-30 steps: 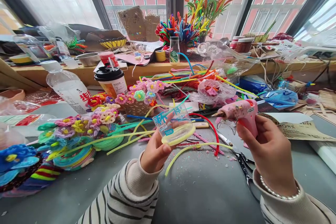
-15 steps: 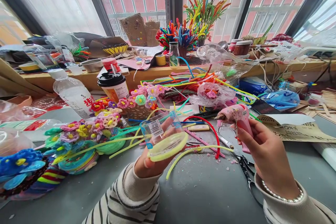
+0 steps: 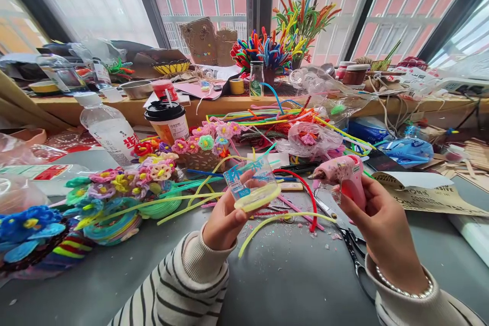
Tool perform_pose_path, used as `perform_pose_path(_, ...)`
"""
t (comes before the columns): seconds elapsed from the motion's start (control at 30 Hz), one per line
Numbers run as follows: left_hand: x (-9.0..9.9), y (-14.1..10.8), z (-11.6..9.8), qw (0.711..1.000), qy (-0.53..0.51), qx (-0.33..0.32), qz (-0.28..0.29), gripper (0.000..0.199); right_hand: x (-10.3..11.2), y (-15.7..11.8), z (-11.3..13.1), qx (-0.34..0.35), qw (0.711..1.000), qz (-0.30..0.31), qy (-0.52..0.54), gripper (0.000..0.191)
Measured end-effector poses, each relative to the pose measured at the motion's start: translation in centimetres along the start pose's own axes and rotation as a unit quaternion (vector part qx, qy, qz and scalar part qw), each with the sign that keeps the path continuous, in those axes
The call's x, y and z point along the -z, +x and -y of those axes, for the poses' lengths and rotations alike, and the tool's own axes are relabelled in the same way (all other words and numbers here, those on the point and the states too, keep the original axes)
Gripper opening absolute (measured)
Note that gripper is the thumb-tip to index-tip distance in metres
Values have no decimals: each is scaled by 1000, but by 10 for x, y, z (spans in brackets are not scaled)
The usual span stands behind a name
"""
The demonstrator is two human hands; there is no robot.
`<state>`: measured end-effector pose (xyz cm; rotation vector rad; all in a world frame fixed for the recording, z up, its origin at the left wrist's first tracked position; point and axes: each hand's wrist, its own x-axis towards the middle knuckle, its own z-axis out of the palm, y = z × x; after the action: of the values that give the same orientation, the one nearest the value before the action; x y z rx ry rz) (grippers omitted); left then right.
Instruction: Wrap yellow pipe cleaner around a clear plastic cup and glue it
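My left hand (image 3: 225, 216) grips a clear plastic cup (image 3: 250, 178) with blue print, tilted on its side. A pale yellow pipe cleaner (image 3: 263, 198) rings the end nearest me. In my right hand (image 3: 385, 224) is a pink hot glue gun (image 3: 349, 173), its nozzle pointing left toward the cup but apart from it. Black-handled scissors (image 3: 353, 244) lie beneath the right hand. Just right of the cup, a loose yellow pipe cleaner (image 3: 282, 221) and a red pipe cleaner (image 3: 311, 193) curve on the grey table.
Pipe-cleaner flowers (image 3: 122, 183) crowd the left, near a plastic bottle (image 3: 107, 130) and a lidded drink cup (image 3: 168, 119). A heap of pipe cleaners (image 3: 263, 117) lies at the back. Sandpaper (image 3: 424, 196) is at the right. A wooden ledge (image 3: 217, 107) runs below the window.
My left hand has moved right and turned the cup, so its barcode no longer faces me and its blue print shows more. The glue gun has shifted slightly left.
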<state>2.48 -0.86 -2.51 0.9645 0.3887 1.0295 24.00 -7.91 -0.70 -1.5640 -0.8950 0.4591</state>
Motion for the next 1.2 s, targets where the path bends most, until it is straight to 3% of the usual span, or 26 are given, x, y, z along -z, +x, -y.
perform_pose_path(0.17,5,3,6,999,38,-6,-7,80,-3,-8,2,82,990,-48,-108,50)
perform_pose_path(0.37,9,5,11,998,48,-32,13,62,-6,-15,-5,212,932,-144,-256,52)
perform_pose_path(0.47,9,5,10,998,43,-33,20,54,-7,-18,-4,223,922,-159,-275,53)
perform_pose_path(1.2,7,4,10,999,35,-11,11,56,-6,-22,0,240,903,-183,-305,41)
